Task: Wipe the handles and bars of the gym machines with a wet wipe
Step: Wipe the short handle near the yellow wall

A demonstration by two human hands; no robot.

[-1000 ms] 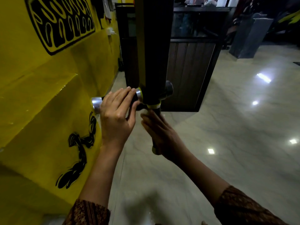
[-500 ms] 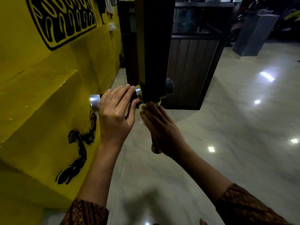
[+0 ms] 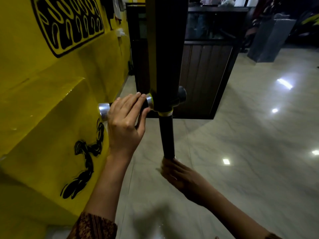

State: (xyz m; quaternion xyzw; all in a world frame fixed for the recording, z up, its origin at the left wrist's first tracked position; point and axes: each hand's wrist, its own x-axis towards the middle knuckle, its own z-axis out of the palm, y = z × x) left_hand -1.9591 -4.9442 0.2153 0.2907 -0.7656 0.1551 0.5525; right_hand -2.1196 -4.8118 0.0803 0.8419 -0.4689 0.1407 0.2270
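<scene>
Left hand (image 3: 124, 123) grips the horizontal handle (image 3: 104, 110); blurred right hand (image 3: 179, 175) meets the bottom of the vertical handle (image 3: 166, 135).

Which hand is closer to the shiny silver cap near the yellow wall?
Left. The left hand holds the sideways handle right beside the silver cap; the right hand is below, at the vertical handle's end.

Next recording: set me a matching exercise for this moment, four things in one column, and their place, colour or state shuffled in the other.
Things:
1. left hand
2. right hand
3. vertical handle
4. wall

Descriptions:
A. yellow with black graphics
B. black, pointing downward
C. gripping the side handle
D. blurred, at the vertical handle's lower end

Pairs: 1-C, 2-D, 3-B, 4-A
</scene>
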